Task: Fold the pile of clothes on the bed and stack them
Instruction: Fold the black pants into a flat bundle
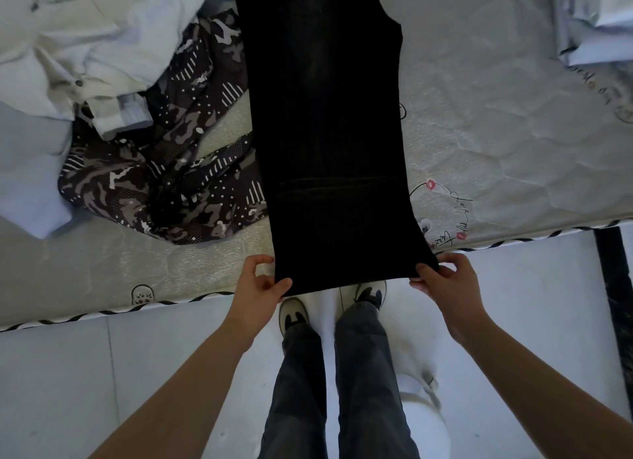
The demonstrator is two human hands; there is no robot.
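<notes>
Both hands, left hand (pixel 257 280) and right hand (pixel 443 276), pinch corners of the long black denim garment (pixel 329 133), apparently tensioning it flat across the quilted mattress (pixel 496 122) for folding.

I see black trousers (pixel 329 133) of matt, dense woven cloth, faintly faded down the middle, with stitched seams near the lower end. The camouflage garment (pixel 164 170) is thin printed cloth, matt and crumpled. The pale shirts (pixel 85 37) are light, smooth cloth. The mattress (pixel 496 122) cover is quilted, with a slight sheen and a printed pattern. The floor (pixel 68 373) tiles are smooth and semi-glossy.
</notes>
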